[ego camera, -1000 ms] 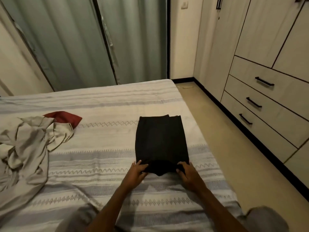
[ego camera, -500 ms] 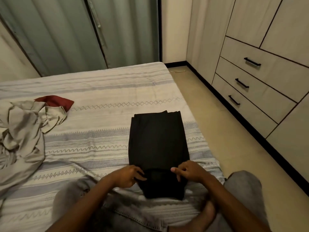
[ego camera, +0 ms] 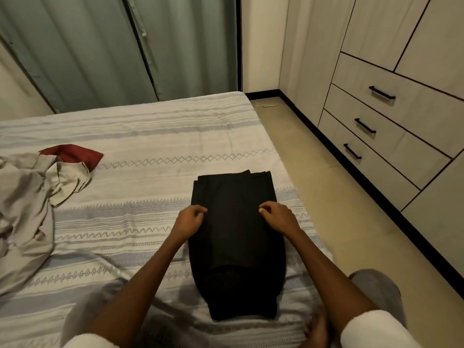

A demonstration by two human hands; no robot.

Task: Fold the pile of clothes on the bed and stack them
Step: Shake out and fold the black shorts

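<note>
At 9 o'clock on the bed (ego camera: 155,136) I see the pile of unfolded clothes (ego camera: 27,207), grey-beige cloth with a red piece (ego camera: 72,153) at its far edge, well apart from both hands. Going right, my left hand (ego camera: 188,219) has its fingers curled and pinches the left edge of the black garment (ego camera: 236,237). This garment lies in the middle, slightly toward 3 o'clock, already folded into a long strip; its long axis runs from 6 o'clock to 12 o'clock, away from my body. My right hand (ego camera: 278,217) pinches the right edge in the same way, fingers narrow. Both hands are at about the middle of the strip, equally near. I judge the next fold should go across this long axis. The drawers (ego camera: 391,126) stand at 2 o'clock.
</note>
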